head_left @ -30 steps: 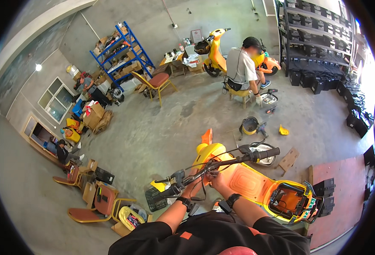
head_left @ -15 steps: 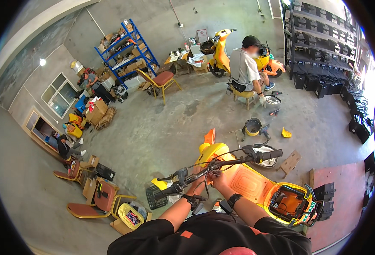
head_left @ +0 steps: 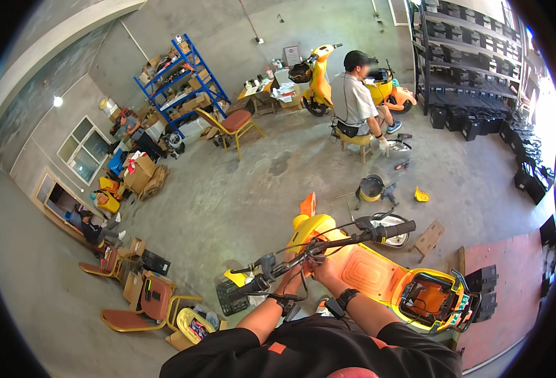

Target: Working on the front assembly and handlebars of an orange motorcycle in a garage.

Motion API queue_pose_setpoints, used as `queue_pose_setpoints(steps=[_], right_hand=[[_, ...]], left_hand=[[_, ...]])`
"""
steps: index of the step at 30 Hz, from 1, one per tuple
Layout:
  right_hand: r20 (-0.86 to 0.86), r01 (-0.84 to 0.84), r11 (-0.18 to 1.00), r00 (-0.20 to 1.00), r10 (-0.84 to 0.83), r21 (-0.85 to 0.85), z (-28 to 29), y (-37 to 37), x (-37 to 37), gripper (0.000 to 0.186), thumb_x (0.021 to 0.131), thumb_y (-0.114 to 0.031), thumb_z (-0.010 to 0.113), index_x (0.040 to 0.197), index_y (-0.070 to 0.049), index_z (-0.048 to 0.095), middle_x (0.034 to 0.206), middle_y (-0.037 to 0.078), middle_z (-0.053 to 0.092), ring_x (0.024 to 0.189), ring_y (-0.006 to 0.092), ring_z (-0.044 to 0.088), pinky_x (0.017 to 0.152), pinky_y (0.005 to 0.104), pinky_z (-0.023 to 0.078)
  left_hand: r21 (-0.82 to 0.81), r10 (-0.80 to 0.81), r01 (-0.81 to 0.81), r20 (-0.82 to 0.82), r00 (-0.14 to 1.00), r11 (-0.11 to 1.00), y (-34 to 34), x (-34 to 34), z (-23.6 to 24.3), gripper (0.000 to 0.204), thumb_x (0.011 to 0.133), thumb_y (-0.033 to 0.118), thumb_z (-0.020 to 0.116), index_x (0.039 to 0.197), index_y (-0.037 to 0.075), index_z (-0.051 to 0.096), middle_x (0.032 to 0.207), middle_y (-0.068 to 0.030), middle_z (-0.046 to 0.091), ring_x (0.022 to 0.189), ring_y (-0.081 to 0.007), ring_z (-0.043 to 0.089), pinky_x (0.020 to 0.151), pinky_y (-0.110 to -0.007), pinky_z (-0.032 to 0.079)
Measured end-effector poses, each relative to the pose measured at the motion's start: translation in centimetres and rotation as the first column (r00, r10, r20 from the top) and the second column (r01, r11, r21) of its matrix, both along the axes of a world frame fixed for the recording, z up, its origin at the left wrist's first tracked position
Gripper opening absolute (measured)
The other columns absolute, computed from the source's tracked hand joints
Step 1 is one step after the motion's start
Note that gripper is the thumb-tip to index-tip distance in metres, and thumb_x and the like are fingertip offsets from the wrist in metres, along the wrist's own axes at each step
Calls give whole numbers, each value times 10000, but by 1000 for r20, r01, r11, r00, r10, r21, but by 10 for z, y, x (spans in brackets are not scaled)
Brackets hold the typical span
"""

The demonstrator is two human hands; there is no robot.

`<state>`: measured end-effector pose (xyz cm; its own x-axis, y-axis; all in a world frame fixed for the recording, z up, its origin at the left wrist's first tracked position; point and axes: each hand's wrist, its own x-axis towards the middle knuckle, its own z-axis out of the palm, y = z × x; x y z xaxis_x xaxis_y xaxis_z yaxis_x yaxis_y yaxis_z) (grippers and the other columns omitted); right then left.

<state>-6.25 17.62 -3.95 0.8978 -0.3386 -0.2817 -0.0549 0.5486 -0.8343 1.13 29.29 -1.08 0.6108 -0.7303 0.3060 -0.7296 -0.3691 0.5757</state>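
Right in front of me stands a yellow and orange scooter [head_left: 371, 269], its open rear compartment [head_left: 426, 297] to the right. Its black handlebar [head_left: 342, 242] crosses above my hands, with loose cables around the middle. My left hand [head_left: 295, 271] is behind the bar, by the steering stem; bar and cables hide its fingers. Close beside it, my right hand [head_left: 326, 271] is at the stem under the bar. Its fingers are curled in among the cables, and what they hold is too small to make out. Both wrists wear black bands.
Ahead, a person [head_left: 355, 94] sits on a stool by another yellow scooter [head_left: 322, 79]. A round bucket [head_left: 372, 187], a drill and a wooden stool [head_left: 430, 239] stand beyond my scooter. Left are chairs [head_left: 155, 295] and a black crate [head_left: 231, 298]; right, a reddish board [head_left: 508, 283].
The view has shifted slightly, so the room sits a little further left. My hands stay at the handlebar's middle, with hardly any movement. The seated person's hand remains low by the floor.
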Motion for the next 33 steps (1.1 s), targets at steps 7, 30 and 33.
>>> queue_pose_setpoints(steps=[7, 30, 33], right_hand=[[-91, -67, 951, 995, 41, -303, 5, -9, -7, 141, 931, -157, 603, 887, -27, 637, 670, 19, 589, 611, 129, 564, 539, 292, 456], [-452, -50, 930, 882, -130, -365, -89, -110, -185, 276, 935, -226, 592, 996, 40, 635, 796, 79, 675, 618, 137, 644, 561, 266, 479], [-573, 30, 948, 790, -218, -318, -110, -122, -240, 288, 935, -249, 590, 998, 29, 634, 805, 80, 679, 616, 140, 643, 517, 262, 459]], left_hand=[[-364, -34, -145, -441, 897, 920, -15, -15, 17, 374, 900, 378, 552, 989, 28, 646, 838, -157, 681, 744, -288, 667, 606, -375, 490], [-25, 330, -336, 266, 906, 942, -24, -25, 7, 283, 818, 182, 694, 1030, 32, 583, 976, -174, 568, 888, -367, 557, 693, -475, 442], [-29, 357, -357, 26, 934, 934, -17, -15, -20, 304, 864, 192, 639, 1109, 31, 561, 1042, -199, 561, 965, -407, 542, 775, -509, 444]])
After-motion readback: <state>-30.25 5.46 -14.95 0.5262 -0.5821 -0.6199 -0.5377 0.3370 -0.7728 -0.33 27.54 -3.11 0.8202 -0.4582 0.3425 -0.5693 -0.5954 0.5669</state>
